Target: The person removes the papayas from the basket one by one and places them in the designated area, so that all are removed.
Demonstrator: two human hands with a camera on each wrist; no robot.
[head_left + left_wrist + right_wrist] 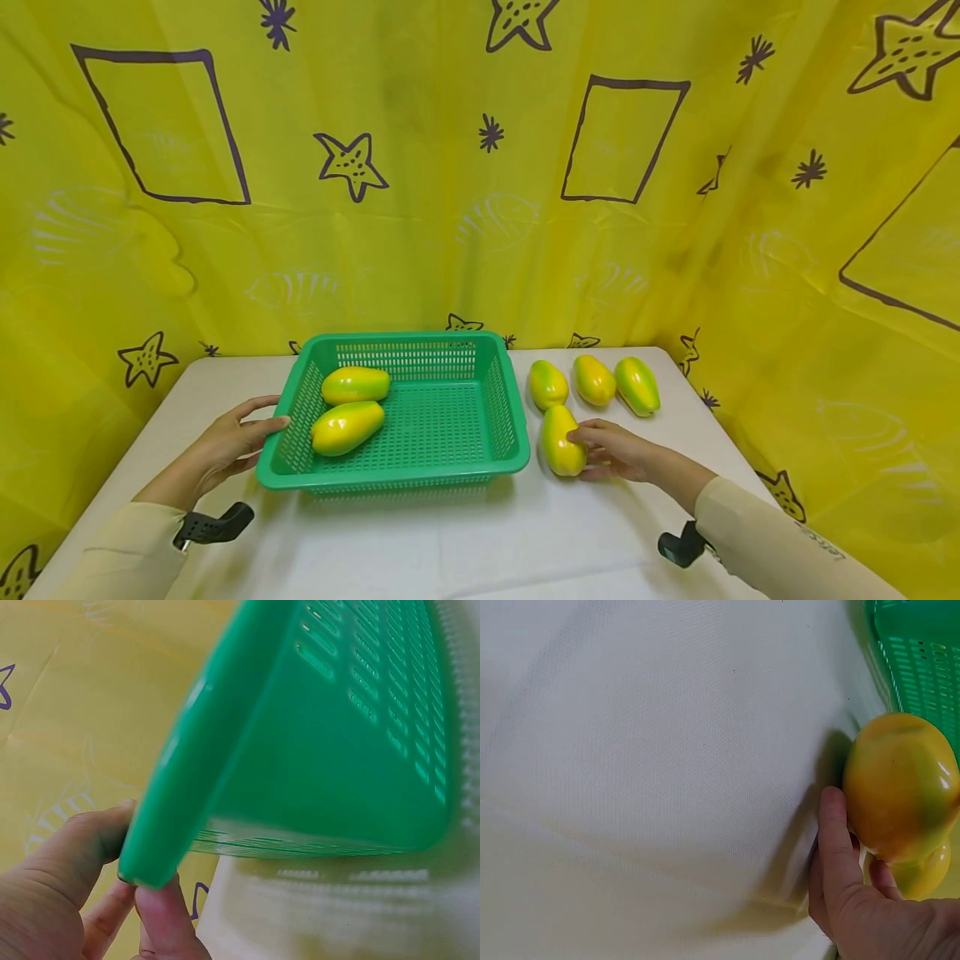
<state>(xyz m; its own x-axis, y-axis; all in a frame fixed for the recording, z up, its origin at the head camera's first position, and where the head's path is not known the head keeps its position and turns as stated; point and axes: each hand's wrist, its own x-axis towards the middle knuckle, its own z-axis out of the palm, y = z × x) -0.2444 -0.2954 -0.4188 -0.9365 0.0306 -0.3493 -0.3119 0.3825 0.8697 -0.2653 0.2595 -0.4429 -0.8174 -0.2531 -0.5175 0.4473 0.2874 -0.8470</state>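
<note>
Yellow-green fruit [561, 443], held in the right hand [624, 454], gripped along its right flank by bent fingers, narrowed to its width; hard to tell whether lifted or resting. Close beyond the grip, another fruit [548, 383]; farther out, to the right, two more fruits [595, 380]. Just left of the grip, a green basket [438, 425] with slotted walls, cradling a pair of fruits [347, 428] toward its left end. Across at its left rim, the left hand [225, 448], pinching firmly. Underneath everything, a white tabletop [360, 554], finely textured, faintly creased at the near side, shadowed beside the right fingers. Out past the far edge, a yellow curtain [420, 250], wrapping round both sides, scrawled with dark starfish, spiky bursts and boxy outlines, plus pale fish.
</note>
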